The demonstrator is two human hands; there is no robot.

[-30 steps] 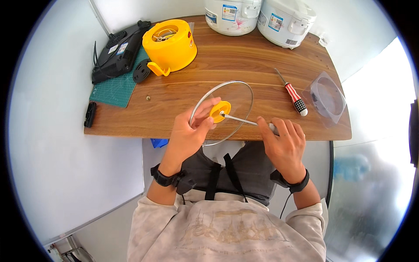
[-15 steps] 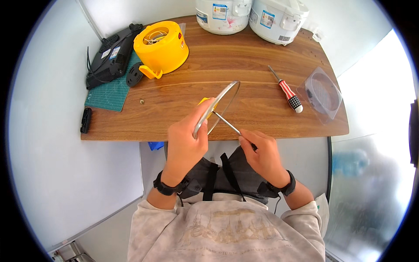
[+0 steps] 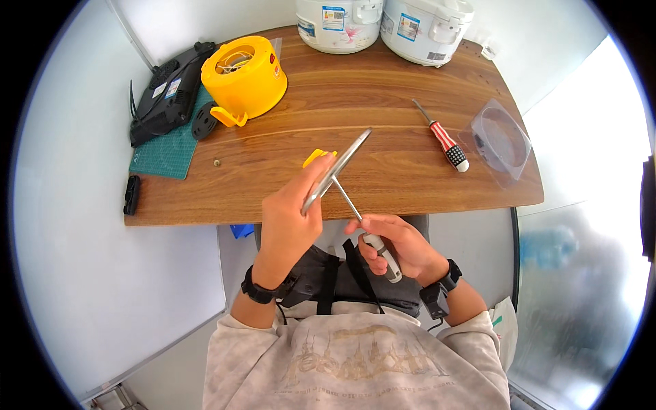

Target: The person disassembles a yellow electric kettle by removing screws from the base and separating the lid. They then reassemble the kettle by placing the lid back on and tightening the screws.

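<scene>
My left hand (image 3: 290, 222) grips a round lid with a metal rim (image 3: 354, 149), tilted nearly edge-on above the table's front edge. A yellow knob (image 3: 315, 158) shows on the lid's far side, partly behind my fingers. My right hand (image 3: 408, 249) is closed round a screwdriver with a grey-and-white handle (image 3: 385, 260). Its thin metal shaft slants up to the middle of the lid's inner face. The exact contact of the tip is too small to make out.
On the wooden table (image 3: 369, 102) stand a yellow appliance base with wires inside (image 3: 263, 92) and two white rice cookers (image 3: 342, 31). A red-and-white-handled screwdriver (image 3: 447, 145) and a clear plastic piece (image 3: 502, 143) lie right. A black device (image 3: 164, 102) rests on a green cutting mat (image 3: 164, 157).
My right hand has moved down and left and turned, so the screwdriver's handle now shows. The shaft stands steeper, and the lid is seen more edge-on.
</scene>
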